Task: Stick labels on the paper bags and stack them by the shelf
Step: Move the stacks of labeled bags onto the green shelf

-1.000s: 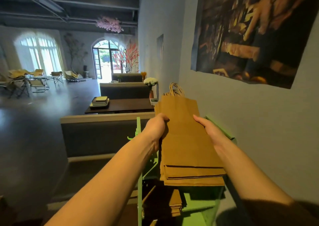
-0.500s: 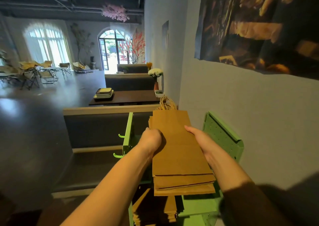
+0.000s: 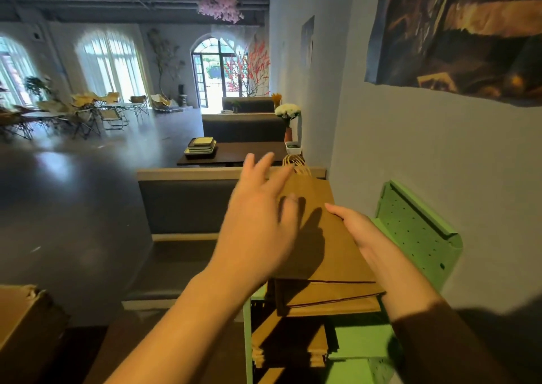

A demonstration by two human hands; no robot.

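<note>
1. Head view: your left hand hangs over the left part of the stack of paper bags. Its fingers are spread and straight, and it holds nothing. It is blurred, so you cannot tell whether it touches the top bag, but its shadow falls on the paper.
2. Your right hand lies along the right edge of the stack, stretched out flat against the paper. No finger that shows is curled round the bags. A dark sleeve covers that forearm.
3. The stack lies flat on the top level of the green shelf. Its twisted paper handles point away from you and the folded bottoms face you.
4. The shelf's perforated side panel stands between the stack and the grey wall.
5. A lower pile of bags sits on a lower level of the shelf, beneath the stack.
6. A grey bench backs onto the far side of the shelf.
7. Beyond the bench is a dark table. On it are stacked trays and, at the wall end, white flowers.
8. A dark poster hangs on the wall above the shelf.
9. A cardboard box sits at your lower left, well apart from the bags.
</note>
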